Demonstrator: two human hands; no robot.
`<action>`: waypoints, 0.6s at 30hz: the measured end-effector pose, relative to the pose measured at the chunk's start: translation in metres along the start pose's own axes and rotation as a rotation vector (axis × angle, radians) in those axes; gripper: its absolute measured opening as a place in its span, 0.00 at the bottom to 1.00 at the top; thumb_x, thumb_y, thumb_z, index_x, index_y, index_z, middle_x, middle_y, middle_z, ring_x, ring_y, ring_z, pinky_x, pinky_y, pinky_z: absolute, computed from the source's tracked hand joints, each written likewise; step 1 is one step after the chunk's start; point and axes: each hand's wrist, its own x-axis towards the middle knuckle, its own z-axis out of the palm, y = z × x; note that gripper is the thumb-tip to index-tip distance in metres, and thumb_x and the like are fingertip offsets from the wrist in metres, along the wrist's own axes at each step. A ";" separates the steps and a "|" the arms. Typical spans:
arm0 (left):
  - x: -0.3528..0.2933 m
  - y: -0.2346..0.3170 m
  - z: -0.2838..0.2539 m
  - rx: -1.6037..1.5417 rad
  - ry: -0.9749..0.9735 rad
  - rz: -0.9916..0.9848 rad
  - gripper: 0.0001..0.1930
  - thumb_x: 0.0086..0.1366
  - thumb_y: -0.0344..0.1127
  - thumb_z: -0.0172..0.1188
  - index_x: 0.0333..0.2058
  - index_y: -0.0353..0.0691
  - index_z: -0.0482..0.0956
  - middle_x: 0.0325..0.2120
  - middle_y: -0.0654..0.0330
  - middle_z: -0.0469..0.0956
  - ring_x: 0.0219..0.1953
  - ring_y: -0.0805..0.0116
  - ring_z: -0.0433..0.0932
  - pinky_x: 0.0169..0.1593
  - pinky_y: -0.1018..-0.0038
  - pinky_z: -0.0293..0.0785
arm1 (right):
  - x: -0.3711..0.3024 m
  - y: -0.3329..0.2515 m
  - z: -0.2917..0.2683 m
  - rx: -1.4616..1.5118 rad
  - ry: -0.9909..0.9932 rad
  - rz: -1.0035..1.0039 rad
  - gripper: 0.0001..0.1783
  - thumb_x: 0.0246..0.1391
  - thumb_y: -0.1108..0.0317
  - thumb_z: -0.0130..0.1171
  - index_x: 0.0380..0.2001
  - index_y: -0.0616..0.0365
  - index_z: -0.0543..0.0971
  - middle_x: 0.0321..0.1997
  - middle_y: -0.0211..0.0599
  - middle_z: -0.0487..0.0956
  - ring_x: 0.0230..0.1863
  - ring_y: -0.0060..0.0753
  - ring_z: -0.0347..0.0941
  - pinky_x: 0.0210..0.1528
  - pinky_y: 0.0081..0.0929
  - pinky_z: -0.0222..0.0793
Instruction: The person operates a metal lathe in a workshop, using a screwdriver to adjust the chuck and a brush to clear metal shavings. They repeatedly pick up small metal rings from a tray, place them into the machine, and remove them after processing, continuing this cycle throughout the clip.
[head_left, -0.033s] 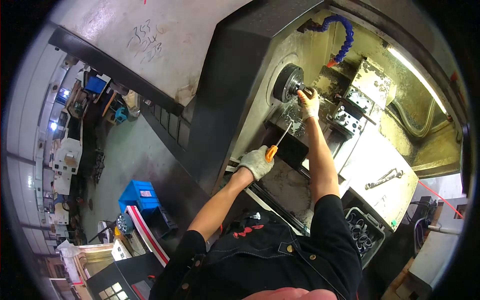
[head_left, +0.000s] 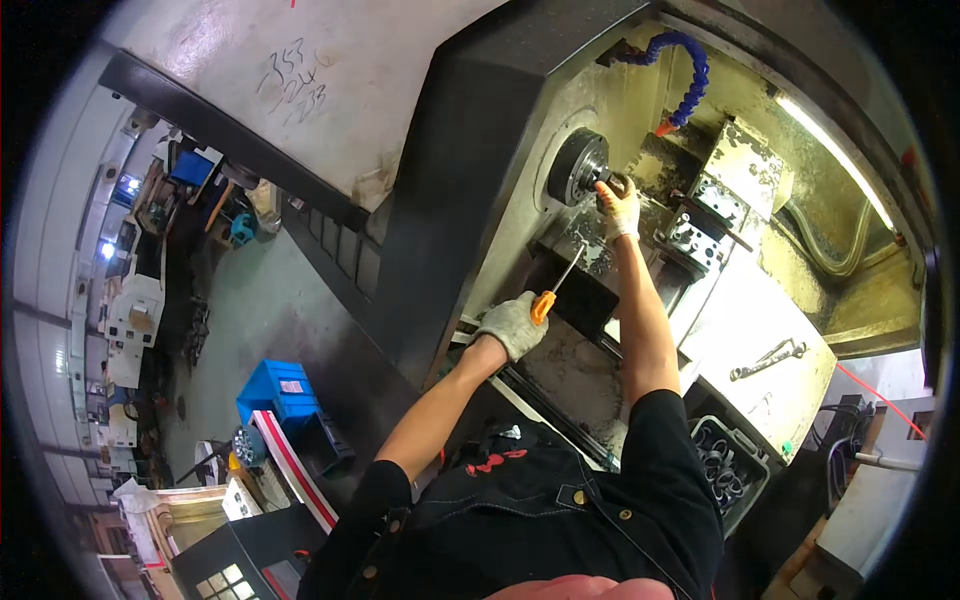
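Note:
My left hand (head_left: 512, 326), in a grey work glove, is closed round the orange handle of a screwdriver (head_left: 570, 268). Its thin metal shaft slants up and to the right, with the tip apart from the chuck. Farther in, my gloved right hand (head_left: 620, 208) reaches to the front of the round black lathe chuck (head_left: 577, 167). Thumb and fingers are closed on a small dark metal part (head_left: 606, 179) at the chuck's centre. The fingers cover much of that part, so I cannot tell its full shape.
Right of my right hand stands the tool block (head_left: 695, 238) with its bolts. A blue coolant hose (head_left: 690, 75) curves above. Wrenches (head_left: 768, 358) lie on the pale cover (head_left: 745, 320). Below, a grey bin (head_left: 755, 455) holds several metal rings. The dark machine frame (head_left: 450, 200) rises at left.

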 end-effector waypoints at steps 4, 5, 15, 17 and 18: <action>0.001 0.001 0.000 -0.004 0.015 0.025 0.20 0.57 0.48 0.56 0.41 0.38 0.71 0.33 0.41 0.78 0.40 0.41 0.76 0.44 0.53 0.71 | 0.007 -0.002 -0.009 0.115 -0.115 0.071 0.31 0.45 0.69 0.70 0.54 0.54 0.71 0.34 0.28 0.78 0.27 0.18 0.69 0.27 0.17 0.64; 0.002 0.002 0.001 -0.003 0.021 0.033 0.20 0.57 0.48 0.56 0.41 0.38 0.71 0.33 0.41 0.78 0.40 0.41 0.76 0.44 0.53 0.71 | 0.010 -0.001 -0.011 0.099 -0.109 0.043 0.31 0.45 0.69 0.70 0.54 0.54 0.71 0.34 0.28 0.78 0.27 0.18 0.69 0.27 0.17 0.64; 0.000 0.001 0.002 -0.028 -0.025 0.019 0.19 0.58 0.47 0.56 0.42 0.39 0.72 0.34 0.42 0.78 0.40 0.42 0.76 0.44 0.54 0.72 | 0.013 -0.019 -0.013 -0.144 -0.180 0.034 0.29 0.44 0.71 0.71 0.51 0.56 0.74 0.36 0.27 0.79 0.31 0.17 0.69 0.31 0.15 0.65; -0.011 0.009 -0.005 -0.019 -0.034 0.039 0.19 0.58 0.46 0.56 0.42 0.39 0.72 0.34 0.42 0.78 0.40 0.42 0.76 0.44 0.55 0.72 | 0.013 -0.013 -0.016 -0.108 -0.203 0.015 0.28 0.44 0.71 0.70 0.51 0.57 0.74 0.40 0.28 0.79 0.34 0.18 0.70 0.35 0.16 0.67; -0.018 0.006 -0.004 -0.062 0.006 0.067 0.18 0.58 0.46 0.56 0.41 0.40 0.72 0.34 0.43 0.78 0.39 0.42 0.76 0.43 0.55 0.72 | 0.010 -0.010 -0.013 -0.059 -0.213 0.001 0.28 0.44 0.71 0.70 0.51 0.57 0.74 0.41 0.28 0.79 0.35 0.18 0.70 0.36 0.16 0.67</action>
